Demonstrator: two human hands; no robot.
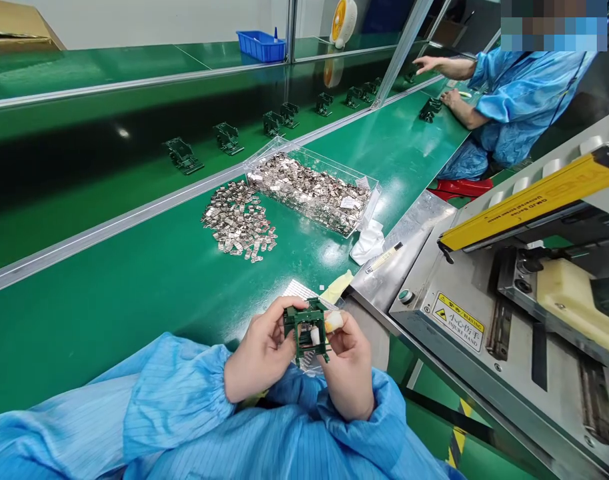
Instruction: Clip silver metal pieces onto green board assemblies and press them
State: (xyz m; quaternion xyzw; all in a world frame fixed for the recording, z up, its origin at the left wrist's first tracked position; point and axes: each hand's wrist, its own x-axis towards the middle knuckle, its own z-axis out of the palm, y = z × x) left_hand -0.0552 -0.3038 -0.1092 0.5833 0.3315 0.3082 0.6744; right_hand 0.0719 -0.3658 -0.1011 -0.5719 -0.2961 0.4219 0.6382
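Observation:
A dark green plastic frame (304, 313) with an open middle is held up in front of my chest. My left hand (261, 343) grips its left side, fingers closed around the edge. At the frame's right side, my right hand (351, 363) is closed on it, with white covers on some fingertips. One white tip shows within the frame's opening. Whether a small part is pinched there is too small to tell. Beneath the hands lies a white ribbed piece (299, 291), mostly hidden.
Small metal pieces form a pile (239, 220) beside a clear bin (367, 213) full of them. Several green frames (181, 155) line the belt. A white cloth (368, 241), cutter (384, 257) and machine (464, 320) stand right. A co-worker's hand (451, 100) is near another frame.

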